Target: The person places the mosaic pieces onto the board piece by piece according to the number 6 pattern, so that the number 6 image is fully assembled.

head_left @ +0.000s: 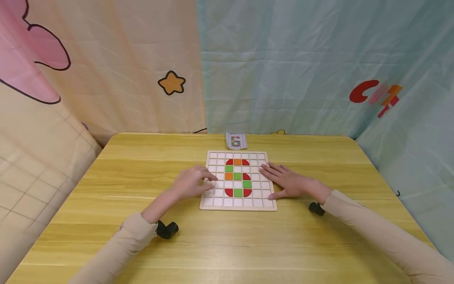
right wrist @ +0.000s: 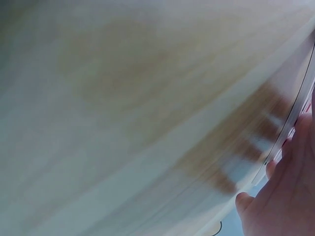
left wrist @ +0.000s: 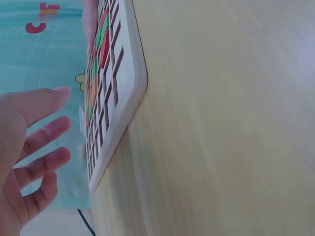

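Note:
A square wooden grid board (head_left: 256, 202) lies flat on the table, with white cells and a raised rim. Red, orange and green tiles (head_left: 238, 176) sit in its middle cells and form a figure 6. The left hand (head_left: 191, 182) is over the board's left edge, fingers loosely bent and thumb apart. In the left wrist view nothing is between the fingers of that hand (left wrist: 22, 152). At the right edge, the right hand (head_left: 289, 182) rests with its fingers spread and straight on the rim and outer cells. The right wrist view shows this hand (right wrist: 283, 196) beside the board's side.
A small paper card (head_left: 236, 141) with a coloured 6 on a grid lies behind the board, its edges slightly curled. The wooden table (head_left: 244, 244) reaches back to patterned curtains (head_left: 283, 71). Black wrist devices (head_left: 167, 229) hang under both forearms.

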Tool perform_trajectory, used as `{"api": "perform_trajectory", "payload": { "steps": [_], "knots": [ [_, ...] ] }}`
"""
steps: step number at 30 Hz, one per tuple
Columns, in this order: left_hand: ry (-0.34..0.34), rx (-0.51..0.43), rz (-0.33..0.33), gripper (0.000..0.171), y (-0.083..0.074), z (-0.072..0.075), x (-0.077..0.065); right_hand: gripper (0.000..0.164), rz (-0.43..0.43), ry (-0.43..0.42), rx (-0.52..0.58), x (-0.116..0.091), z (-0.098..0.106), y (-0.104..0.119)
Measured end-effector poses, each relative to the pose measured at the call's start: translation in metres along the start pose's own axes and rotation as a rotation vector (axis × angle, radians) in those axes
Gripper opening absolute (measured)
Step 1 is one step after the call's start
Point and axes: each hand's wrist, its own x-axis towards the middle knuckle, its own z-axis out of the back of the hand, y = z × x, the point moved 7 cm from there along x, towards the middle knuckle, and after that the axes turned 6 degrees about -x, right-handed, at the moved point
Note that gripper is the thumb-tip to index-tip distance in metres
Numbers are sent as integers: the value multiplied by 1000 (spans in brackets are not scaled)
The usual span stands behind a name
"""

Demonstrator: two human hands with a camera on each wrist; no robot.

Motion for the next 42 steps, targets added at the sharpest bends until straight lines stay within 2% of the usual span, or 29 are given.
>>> {"api": "perform_trajectory", "payload": {
  "steps": [9,12,16,21,25,28,32,37,42],
  "knots": [
    [-45,-12,60,25,17,19,-18,98,4,-17,11,0,-2,-1],
    [-64,-3,62,29,25,25,-26,98,10,-20,15,0,-1,0],
    [-61,4,96,35,36,32,-35,97,8,-17,13,0,-1,-1],
    [8,-10,168,48,52,39,-48,97,0,-8,9,1,-1,-1],
    [90,-58,197,56,67,41,-61,97,5,-13,16,1,0,-1],
    [145,-103,188,59,76,41,-70,97,3,-11,22,1,0,-1],
    [184,-150,167,54,84,41,-76,98,-4,-6,23,1,-1,-3],
    [193,-208,171,44,89,40,-77,98,-4,-14,30,2,0,-4],
    [184,-165,144,32,88,38,-74,99,-2,0,31,2,-1,-3]
  ]
}}
